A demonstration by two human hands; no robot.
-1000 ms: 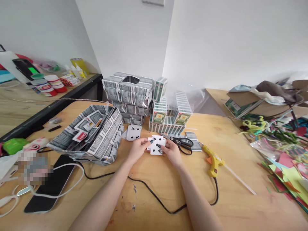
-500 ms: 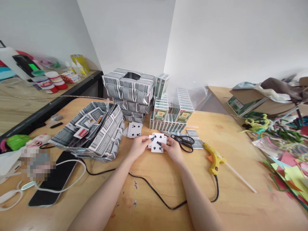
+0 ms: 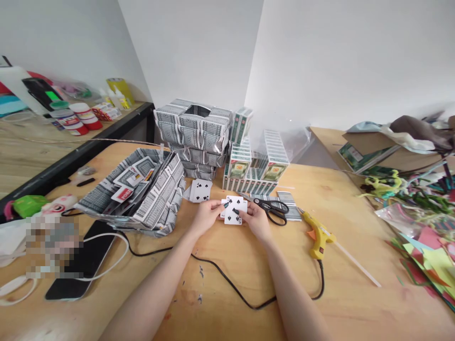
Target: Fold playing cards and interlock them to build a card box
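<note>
Between my two hands a five of spades playing card [image 3: 232, 217] faces up, with the edge of at least one more card showing at its left. My left hand [image 3: 209, 215] pinches its left side, thumb on the face. The right side is gripped by my right hand [image 3: 258, 219], thumb lying near the middle. Just beyond my left hand rests a small pile of playing cards [image 3: 201, 191], a four of spades on top. Black-handled scissors [image 3: 275, 208] lie right of my right hand, partly over card strips [image 3: 289, 203] with patterned backs.
A basket made of folded cards [image 3: 167, 201] holds loose cards at left; stacked card-made boxes [image 3: 194, 128] and green card packs [image 3: 241, 163] stand behind. A yellow glue gun [image 3: 318, 232] lies right, its black cord [image 3: 231, 279] crossing under my forearms. A phone [image 3: 85, 265] lies left.
The view has shifted very slightly, so everything sits a little further right. Both hands keep their hold on the card, with hardly any movement.
</note>
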